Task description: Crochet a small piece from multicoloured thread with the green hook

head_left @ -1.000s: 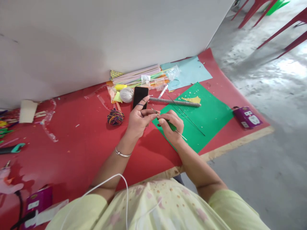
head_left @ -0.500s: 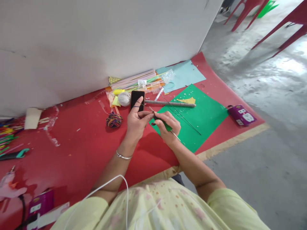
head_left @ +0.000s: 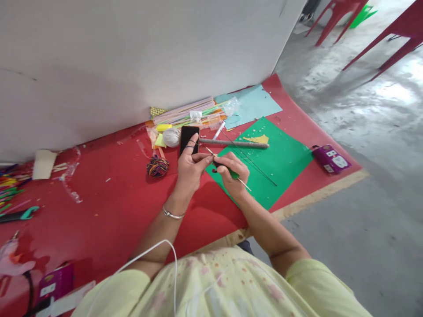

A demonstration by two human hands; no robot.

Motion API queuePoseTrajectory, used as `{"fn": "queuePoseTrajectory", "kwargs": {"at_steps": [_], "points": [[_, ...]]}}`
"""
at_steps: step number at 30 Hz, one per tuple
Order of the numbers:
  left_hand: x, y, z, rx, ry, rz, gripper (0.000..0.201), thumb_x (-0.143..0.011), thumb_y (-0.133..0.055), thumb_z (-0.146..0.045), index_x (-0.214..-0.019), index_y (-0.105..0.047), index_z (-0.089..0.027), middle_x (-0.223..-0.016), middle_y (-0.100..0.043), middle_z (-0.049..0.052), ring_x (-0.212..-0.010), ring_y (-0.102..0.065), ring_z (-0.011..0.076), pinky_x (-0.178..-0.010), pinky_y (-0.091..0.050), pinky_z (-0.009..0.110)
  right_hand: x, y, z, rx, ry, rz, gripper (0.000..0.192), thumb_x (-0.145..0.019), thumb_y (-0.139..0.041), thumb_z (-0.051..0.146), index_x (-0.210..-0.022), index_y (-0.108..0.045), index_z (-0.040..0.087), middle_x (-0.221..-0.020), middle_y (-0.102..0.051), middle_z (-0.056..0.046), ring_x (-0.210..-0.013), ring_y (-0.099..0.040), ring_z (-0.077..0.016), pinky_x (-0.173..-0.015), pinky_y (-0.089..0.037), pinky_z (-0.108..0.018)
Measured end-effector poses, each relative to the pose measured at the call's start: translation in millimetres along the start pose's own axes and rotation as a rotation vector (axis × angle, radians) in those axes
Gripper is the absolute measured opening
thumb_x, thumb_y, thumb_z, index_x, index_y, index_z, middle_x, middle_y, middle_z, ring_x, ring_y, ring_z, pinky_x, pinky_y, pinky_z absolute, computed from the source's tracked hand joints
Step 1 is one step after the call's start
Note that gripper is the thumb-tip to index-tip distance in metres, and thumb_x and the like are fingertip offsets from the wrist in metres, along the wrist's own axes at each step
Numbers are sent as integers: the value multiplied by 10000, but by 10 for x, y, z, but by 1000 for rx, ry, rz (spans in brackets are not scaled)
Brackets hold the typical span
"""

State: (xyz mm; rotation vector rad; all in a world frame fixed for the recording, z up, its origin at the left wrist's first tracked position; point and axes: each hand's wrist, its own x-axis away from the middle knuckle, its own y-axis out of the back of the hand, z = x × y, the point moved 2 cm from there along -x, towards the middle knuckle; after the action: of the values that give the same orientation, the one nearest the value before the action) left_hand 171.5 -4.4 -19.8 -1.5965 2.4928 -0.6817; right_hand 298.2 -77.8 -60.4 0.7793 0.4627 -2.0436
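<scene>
My right hand (head_left: 235, 169) is closed around a crochet hook (head_left: 234, 175) with a green grip; its thin metal tip points up and left toward my left hand. Thumb and fingers of my left hand (head_left: 190, 169) pinch a dark strand of yarn by the hook, and the strand passes over the raised index finger. A small dark piece of yarn work (head_left: 216, 164) hangs at the hook, partly covered by my fingers. Left of my hands lies a multicoloured ball of yarn (head_left: 157, 167). Just behind my left hand is a black phone (head_left: 189, 135).
A green sheet (head_left: 284, 163) lies under a wrapped stick (head_left: 234, 143) and a thin dark wire (head_left: 257, 169). Behind are a grey yarn ball (head_left: 171, 137), straws (head_left: 185, 109) and a light blue sheet (head_left: 256, 105). A purple packet (head_left: 331, 159) sits near the right edge.
Both hands have shifted very slightly, and the hook's tip shows a little more past my fingers. The grips stay the same; the view has turned a little.
</scene>
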Motion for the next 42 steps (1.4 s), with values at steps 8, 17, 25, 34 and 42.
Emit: {"fn": "queuePoseTrajectory", "kwargs": {"at_steps": [8,17,25,34,42], "points": [[-48,30,51,-54,-51,-44,1161,-643,-937,-169,-1681,-427,-274,-765,-777,-32,-569,-606,80,-506,-380,176,36,-11,-72,75,-36,14,216,-972,-761,435,-1127,-857,320,-893,-819,-35,-763,-715,-180,-723,-590,-357],[-1,-49,3,175,163,32,1156,-583,-925,-170,-1637,-452,-222,-650,-693,-94,-373,-281,8,-405,-155,183,64,-33,-39,88,29,-5,297,-979,-719,540,-1138,-850,325,-927,-822,-52,-823,-731,-207,-763,-613,-403],[-24,50,-115,138,196,75,976,-610,-911,-160,-1521,-566,-223,-545,-504,-152,-376,-234,8,-421,-122,181,56,8,-112,42,-129,-33,354,-1003,-663,572,-1175,-850,324,-967,-848,-53,-843,-765,-210,-772,-640,-384],[-13,66,-162,129,192,97,952,-618,-930,-162,-1503,-588,-239,-664,-677,-91,-379,-265,-1,-411,-145,189,7,53,-67,-6,-36,-6,270,-1007,-710,465,-1235,-827,381,-978,-848,-17,-820,-737,-176,-757,-596,-355],[-21,92,-156,167,209,146,833,-651,-882,-135,-1443,-634,-211,-643,-639,-101,-378,-236,-9,-408,-131,174,13,66,-105,2,-77,4,360,-981,-690,593,-1153,-855,325,-936,-848,-41,-800,-757,-202,-731,-636,-381]]}}
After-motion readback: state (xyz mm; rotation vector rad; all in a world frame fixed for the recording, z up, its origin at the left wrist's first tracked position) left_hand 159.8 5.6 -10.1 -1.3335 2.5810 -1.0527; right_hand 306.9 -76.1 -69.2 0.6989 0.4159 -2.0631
